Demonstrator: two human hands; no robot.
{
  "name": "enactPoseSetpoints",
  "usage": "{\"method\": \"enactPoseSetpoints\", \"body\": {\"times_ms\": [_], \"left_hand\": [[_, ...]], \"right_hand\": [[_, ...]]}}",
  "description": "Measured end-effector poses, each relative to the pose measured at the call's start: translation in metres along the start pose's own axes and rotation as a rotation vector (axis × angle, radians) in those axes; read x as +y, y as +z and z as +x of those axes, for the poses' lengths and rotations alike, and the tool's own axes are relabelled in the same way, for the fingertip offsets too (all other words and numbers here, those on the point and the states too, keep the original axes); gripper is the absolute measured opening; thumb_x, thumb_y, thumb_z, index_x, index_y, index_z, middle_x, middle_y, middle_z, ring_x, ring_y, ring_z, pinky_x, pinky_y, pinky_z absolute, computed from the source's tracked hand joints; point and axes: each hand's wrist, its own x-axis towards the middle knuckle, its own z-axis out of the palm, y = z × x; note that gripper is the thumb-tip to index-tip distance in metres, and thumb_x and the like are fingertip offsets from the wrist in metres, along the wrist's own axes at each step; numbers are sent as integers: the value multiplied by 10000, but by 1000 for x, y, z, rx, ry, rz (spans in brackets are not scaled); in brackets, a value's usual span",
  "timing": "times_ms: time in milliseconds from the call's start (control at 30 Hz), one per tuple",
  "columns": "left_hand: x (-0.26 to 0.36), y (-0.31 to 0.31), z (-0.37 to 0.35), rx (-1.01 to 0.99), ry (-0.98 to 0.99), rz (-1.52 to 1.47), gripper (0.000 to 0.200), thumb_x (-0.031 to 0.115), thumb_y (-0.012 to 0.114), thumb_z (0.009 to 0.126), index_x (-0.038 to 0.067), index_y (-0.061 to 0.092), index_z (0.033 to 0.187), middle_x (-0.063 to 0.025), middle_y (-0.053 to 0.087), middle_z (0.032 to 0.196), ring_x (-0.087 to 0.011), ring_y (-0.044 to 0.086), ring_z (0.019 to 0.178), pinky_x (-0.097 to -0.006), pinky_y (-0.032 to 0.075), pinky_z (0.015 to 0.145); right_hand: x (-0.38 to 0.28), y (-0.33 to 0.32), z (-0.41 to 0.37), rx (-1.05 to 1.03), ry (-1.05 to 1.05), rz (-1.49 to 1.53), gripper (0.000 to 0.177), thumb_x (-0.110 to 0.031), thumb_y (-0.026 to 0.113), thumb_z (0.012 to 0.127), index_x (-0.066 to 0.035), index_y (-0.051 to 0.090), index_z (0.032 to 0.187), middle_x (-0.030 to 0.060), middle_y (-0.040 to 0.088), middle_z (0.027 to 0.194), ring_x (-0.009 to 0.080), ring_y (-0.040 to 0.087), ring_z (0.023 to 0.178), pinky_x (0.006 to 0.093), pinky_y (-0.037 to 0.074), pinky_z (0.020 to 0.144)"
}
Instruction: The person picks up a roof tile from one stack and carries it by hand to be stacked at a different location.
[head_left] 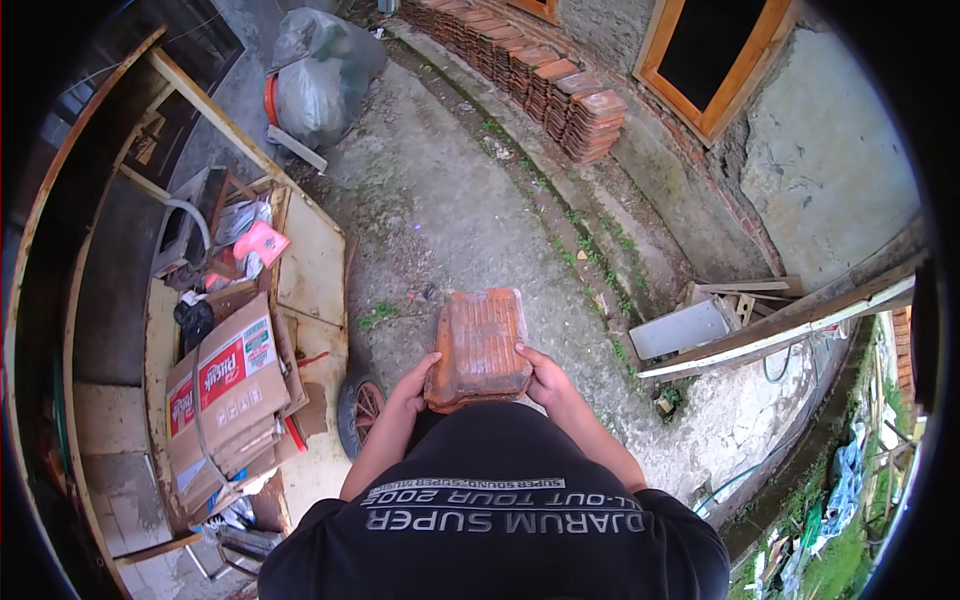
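Observation:
Against the front of my black shirt I carry a small stack of orange-brown clay roof tiles (483,340), the top one ridged and dusted with grey. My left hand (416,380) grips the stack's left edge, and my right hand (541,374) clasps the right edge. Both thumbs rest along the upper sides; the other fingers are mostly hidden beneath. Farther off, long rows of similar roof tiles (580,100) stand stacked along the base of the house wall.
A cart (312,262) on my left holds flattened cardboard boxes (228,385) and scrap; its wheel (362,415) is close beside me. Ahead stands a big plastic sack (318,95). To the right, boards (685,328) lie by a low ledge. Concrete paving (430,190) runs between.

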Motion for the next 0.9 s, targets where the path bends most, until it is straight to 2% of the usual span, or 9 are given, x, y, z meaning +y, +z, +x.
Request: {"method": "enactPoseSetpoints", "body": {"times_ms": [233, 433, 500, 600, 733, 900], "left_hand": [[108, 14, 82, -42, -23, 78, 560, 325, 573, 929, 7, 437, 1370, -189, 568, 1290, -315, 581, 1163, -463, 476, 998], [201, 20, 110, -62, -68, 87, 571, 337, 579, 926, 3, 435, 1365, -189, 556, 1303, -312, 568, 1179, -477, 472, 996], [227, 17, 119, -30, -27, 116, 558, 339, 581, 926, 5, 449, 1352, -185, 568, 1285, -308, 582, 1156, -468, 472, 994], [256, 7, 135, -88, -73, 81, 559, 351, 593, 918, 10, 463, 1342, -181, 579, 1268, -306, 593, 1136, -471, 472, 990], [280, 8, 142, 10, -25, 91, 565, 337, 635, 899, 21, 462, 1334, -171, 565, 1276, -300, 581, 1137, -454, 477, 983], [308, 3, 140, 33, 1, 37, 544, 327, 634, 899, 35, 471, 1329, -161, 575, 1263, -299, 584, 1134, -453, 477, 984]], "right_hand": [[-65, 43, 77, 56, -105, -1, 486, -197, 567, 943, 64, 438, 1332, 217, 562, 1294, 326, 561, 1191, 460, 429, 1049], [-103, 97, 135, 90, -123, 46, 487, -191, 567, 946, 59, 429, 1340, 221, 558, 1296, 333, 548, 1203, 462, 420, 1059], [-111, 111, 153, 86, -141, 35, 487, -188, 562, 950, 58, 422, 1347, 223, 549, 1306, 335, 543, 1208, 466, 415, 1063], [-120, 126, 178, 98, -131, 32, 491, -195, 552, 956, 59, 414, 1353, 228, 537, 1321, 338, 539, 1213, 474, 409, 1068], [-142, 148, 199, 34, -98, 43, 491, -210, 532, 964, 60, 412, 1356, 240, 528, 1329, 353, 529, 1224, 495, 399, 1072], [-158, 178, 225, 26, -35, 42, 488, -208, 528, 963, 59, 416, 1355, 246, 528, 1327, 359, 536, 1215, 513, 406, 1062]]}}
